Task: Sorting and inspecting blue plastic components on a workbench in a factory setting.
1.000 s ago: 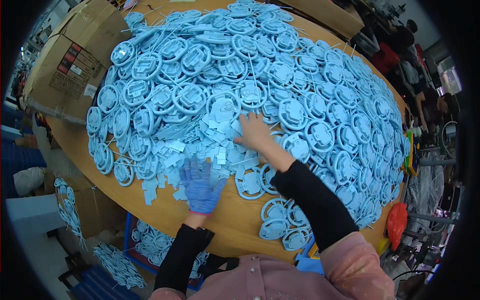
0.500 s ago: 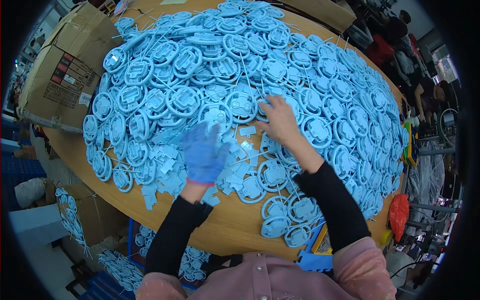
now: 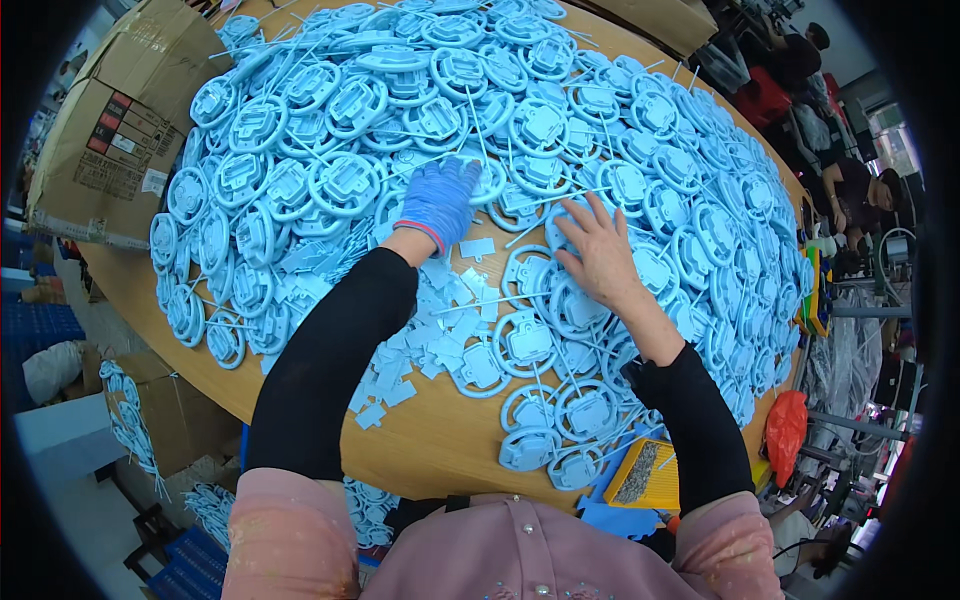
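Observation:
A big heap of light-blue plastic rings (image 3: 622,188), each with a boxy centre and some with thin rods, covers most of the wooden table (image 3: 420,440). My left hand (image 3: 440,200), in a blue glove, lies over the heap's middle. Its fingers are stretched out against a ring (image 3: 488,183). Bare, my right hand (image 3: 606,258) hovers or rests over rings to the right, fingers spread, with nothing seen in it. Small flat light-blue plates (image 3: 440,325) lie loose between and below my hands. One such plate (image 3: 478,248) sits on bare wood just right of the glove.
A cardboard box (image 3: 110,140) stands at the table's far left. By the near edge is a yellow tray (image 3: 645,475) of small grey pieces. A red bag (image 3: 787,435) hangs on the right. Other people (image 3: 865,195) are in the right background.
My left hand has moved farther away, from above the loose plates onto the rings. My right hand has shifted right and a little nearer. The whole view has shifted slightly.

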### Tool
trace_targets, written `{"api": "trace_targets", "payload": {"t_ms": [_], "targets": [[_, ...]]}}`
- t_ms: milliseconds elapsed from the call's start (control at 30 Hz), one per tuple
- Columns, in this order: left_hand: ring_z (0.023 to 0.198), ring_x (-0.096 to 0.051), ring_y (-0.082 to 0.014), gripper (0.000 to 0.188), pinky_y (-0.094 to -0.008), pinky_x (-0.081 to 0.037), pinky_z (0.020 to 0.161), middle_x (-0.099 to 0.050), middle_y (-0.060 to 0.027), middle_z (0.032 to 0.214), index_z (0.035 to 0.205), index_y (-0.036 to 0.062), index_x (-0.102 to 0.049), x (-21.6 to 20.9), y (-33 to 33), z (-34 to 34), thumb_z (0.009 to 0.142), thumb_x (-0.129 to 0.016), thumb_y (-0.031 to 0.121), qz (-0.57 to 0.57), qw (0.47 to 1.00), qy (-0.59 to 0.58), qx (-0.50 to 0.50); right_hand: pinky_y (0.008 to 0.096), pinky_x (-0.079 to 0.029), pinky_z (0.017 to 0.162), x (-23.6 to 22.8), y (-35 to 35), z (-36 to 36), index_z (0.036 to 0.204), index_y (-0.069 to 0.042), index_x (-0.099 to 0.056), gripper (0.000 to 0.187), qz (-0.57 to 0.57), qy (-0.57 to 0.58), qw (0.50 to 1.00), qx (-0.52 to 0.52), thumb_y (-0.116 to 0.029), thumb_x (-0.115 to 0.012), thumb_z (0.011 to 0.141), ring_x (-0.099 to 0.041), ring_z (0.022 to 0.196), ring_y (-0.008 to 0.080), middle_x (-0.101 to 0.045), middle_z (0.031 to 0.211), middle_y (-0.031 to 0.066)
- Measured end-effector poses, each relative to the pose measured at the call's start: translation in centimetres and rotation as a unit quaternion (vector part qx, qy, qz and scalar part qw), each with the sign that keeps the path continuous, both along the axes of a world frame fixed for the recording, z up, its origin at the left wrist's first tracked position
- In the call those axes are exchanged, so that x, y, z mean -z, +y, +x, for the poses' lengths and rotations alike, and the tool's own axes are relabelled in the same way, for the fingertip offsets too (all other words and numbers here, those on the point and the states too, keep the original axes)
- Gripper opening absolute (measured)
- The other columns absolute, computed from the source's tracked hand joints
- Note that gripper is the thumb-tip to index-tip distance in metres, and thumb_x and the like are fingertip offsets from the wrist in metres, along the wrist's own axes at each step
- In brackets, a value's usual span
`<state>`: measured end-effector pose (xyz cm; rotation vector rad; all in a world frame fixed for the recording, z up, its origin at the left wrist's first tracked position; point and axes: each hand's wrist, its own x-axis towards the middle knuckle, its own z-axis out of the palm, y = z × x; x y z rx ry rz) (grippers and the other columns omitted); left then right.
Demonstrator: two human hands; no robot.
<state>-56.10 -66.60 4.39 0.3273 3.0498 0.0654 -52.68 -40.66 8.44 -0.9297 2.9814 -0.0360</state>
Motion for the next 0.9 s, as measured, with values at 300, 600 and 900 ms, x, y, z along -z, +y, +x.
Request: {"api": "trace_targets", "payload": {"t_ms": [300, 600, 900], "targets": [[0.105, -0.058, -0.0202, 0.039, -0.0296, -0.047, 0.089, -0.059, -0.0141, 0.117, 0.129, 0.0029, -0.049, -6.5, -0.9, 3.8, 0.093, -0.058, 0.017, 0.643, 0.764, 0.041, 0.036, 0.0382, -0.045, 0.094, -15.4, -3.8, 1.7, 0.140, -0.002, -0.033, 0.085, -0.584, -0.103, 0.787, -0.169, -0.028, -0.076, 0.072, -0.056, 0.113, 0.0283, -0.048, 0.134, 0.0175], [0.104, -0.059, -0.0274, 0.046, -0.0435, -0.050, 0.091, -0.050, -0.0162, 0.124, 0.138, -0.0006, -0.032, -7.7, -5.4, 10.5, 0.098, -0.048, 0.017, 0.815, 0.564, 0.118, -0.062, 0.0377, -0.047, 0.090, -21.3, 0.0, 2.7, 0.141, -0.002, -0.032, 0.088, -0.534, -0.045, 0.799, -0.272, -0.031, -0.077, 0.070, -0.058, 0.107, 0.0287, -0.051, 0.130, 0.0193], [0.104, -0.060, -0.0273, 0.050, -0.0458, -0.050, 0.092, -0.050, -0.0156, 0.127, 0.136, -0.0010, -0.033, -6.2, -8.2, 16.8, 0.097, -0.051, 0.025, 0.795, 0.584, 0.103, -0.130, 0.0373, -0.049, 0.087, -26.6, 3.8, 2.1, 0.141, -0.002, -0.032, 0.092, -0.475, -0.043, 0.778, -0.409, -0.033, -0.077, 0.068, -0.061, 0.101, 0.0291, -0.054, 0.125, 0.0210]]}}
